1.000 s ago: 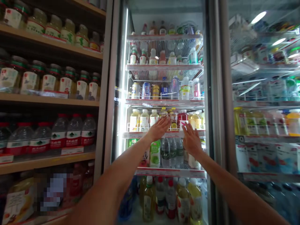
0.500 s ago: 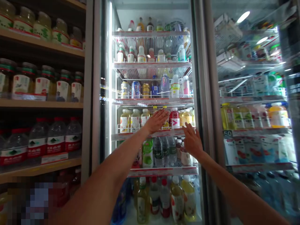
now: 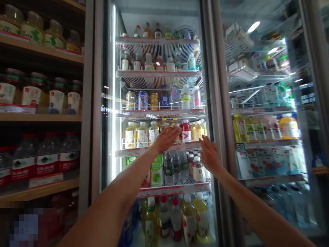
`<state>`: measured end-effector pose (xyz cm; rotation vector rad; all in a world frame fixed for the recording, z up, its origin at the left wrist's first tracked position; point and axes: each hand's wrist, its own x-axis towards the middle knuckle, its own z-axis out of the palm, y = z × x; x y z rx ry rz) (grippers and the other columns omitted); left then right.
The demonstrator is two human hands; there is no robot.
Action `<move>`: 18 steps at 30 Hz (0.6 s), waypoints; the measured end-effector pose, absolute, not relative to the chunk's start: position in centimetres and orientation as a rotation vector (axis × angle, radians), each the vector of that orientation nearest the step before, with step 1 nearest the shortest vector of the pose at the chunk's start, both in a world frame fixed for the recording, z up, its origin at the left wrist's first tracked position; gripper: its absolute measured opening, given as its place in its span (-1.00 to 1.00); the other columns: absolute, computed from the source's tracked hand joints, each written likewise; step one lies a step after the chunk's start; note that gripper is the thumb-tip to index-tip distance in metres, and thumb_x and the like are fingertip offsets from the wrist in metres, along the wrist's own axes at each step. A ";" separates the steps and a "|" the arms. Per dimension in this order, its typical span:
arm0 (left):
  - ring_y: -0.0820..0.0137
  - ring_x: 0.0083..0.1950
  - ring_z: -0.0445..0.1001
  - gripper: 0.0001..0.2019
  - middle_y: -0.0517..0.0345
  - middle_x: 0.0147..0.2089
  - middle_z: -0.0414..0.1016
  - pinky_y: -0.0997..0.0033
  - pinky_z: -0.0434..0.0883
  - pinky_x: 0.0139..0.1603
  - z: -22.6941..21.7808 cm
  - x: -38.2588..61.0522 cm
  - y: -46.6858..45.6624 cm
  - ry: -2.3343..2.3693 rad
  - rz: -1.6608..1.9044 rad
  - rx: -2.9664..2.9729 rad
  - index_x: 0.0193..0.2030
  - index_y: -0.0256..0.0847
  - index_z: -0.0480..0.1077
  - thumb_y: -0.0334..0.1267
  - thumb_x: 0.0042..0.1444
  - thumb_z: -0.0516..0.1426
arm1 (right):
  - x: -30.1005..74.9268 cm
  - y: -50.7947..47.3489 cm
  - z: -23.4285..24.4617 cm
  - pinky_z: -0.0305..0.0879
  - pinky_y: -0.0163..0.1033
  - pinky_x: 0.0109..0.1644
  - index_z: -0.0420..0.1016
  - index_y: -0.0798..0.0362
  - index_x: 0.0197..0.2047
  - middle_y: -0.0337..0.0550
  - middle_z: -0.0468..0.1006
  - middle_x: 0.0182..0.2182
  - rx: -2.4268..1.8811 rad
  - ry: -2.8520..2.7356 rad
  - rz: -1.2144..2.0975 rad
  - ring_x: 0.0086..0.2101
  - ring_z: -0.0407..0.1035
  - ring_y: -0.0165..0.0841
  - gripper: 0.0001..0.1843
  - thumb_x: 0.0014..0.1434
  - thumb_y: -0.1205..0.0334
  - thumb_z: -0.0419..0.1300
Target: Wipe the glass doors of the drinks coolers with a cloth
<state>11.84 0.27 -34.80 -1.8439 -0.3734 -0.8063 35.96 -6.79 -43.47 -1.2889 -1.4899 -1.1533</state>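
Note:
Both arms reach forward toward a lit glass-door drinks fridge. My left hand (image 3: 167, 139) has its fingers stretched out flat, in front of the shelf with a red drink bottle (image 3: 185, 131) and pale yellow bottles (image 3: 131, 133). It holds nothing. My right hand (image 3: 209, 154) is raised with fingers extended and nothing in them, near the fridge's right door frame (image 3: 216, 103) and close to a yellow drink bottle (image 3: 197, 131). Whether either hand touches the glass, I cannot tell. Below the hands stand clear water bottles (image 3: 168, 168) and a bottle with a green label (image 3: 156, 171).
On the left, wooden shelves (image 3: 38, 118) hold jars (image 3: 33, 89) and large red-capped water bottles (image 3: 48, 154). A second glass-door fridge section (image 3: 262, 109) with packs and bottles is to the right. Tall bottles (image 3: 189, 219) line the fridge bottom.
The view has shifted slightly, so the fridge and shelves sit further left in the picture. Both hands keep nearly the same pose, fingers extended, in front of the fridge.

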 end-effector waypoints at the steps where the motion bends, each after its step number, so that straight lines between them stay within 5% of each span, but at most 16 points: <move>1: 0.27 0.38 -0.10 -0.53 0.00 0.33 0.06 0.09 -0.04 0.34 -34.0 10.5 0.4 -0.467 -0.937 -1.789 0.28 -0.21 0.03 -0.28 0.22 -0.10 | 36.4 -6.8 -43.6 0.01 0.04 0.24 0.10 0.13 0.23 -0.02 0.11 0.25 -1.300 -1.475 -1.150 0.24 -0.05 -0.23 -0.36 0.04 0.49 -0.08; 6: 0.15 0.39 -0.20 -0.46 -0.17 0.35 -0.05 -0.05 -0.04 0.32 -32.9 5.6 1.3 -0.827 -1.547 -1.419 0.31 -0.33 -0.06 -0.27 0.20 -0.10 | 37.1 -6.4 -43.9 0.01 0.06 0.23 0.06 0.13 0.26 0.00 0.11 0.25 -1.321 -1.439 -1.113 0.24 -0.05 -0.20 -0.33 0.05 0.49 -0.09; 13: 0.37 0.36 -0.05 -0.56 0.09 0.29 0.16 0.20 0.03 0.34 -37.7 6.7 0.6 -0.275 -0.729 -1.868 0.25 -0.12 0.10 -0.33 0.22 -0.12 | 32.5 -5.7 -42.9 0.01 0.06 0.23 -0.01 0.08 0.29 -0.06 0.07 0.27 -1.209 -1.576 -1.110 0.25 -0.09 -0.22 -0.26 0.00 0.52 -0.07; 18: 0.21 0.39 -0.18 -0.49 -0.15 0.34 0.01 0.03 -0.04 0.33 -36.8 1.8 1.0 -0.806 -1.379 -1.493 0.30 -0.30 -0.02 -0.23 0.22 -0.14 | 31.9 -5.2 -43.0 -0.01 0.05 0.25 0.10 0.14 0.25 -0.04 0.07 0.27 -1.256 -1.572 -1.073 0.25 -0.08 -0.20 -0.35 0.04 0.50 -0.08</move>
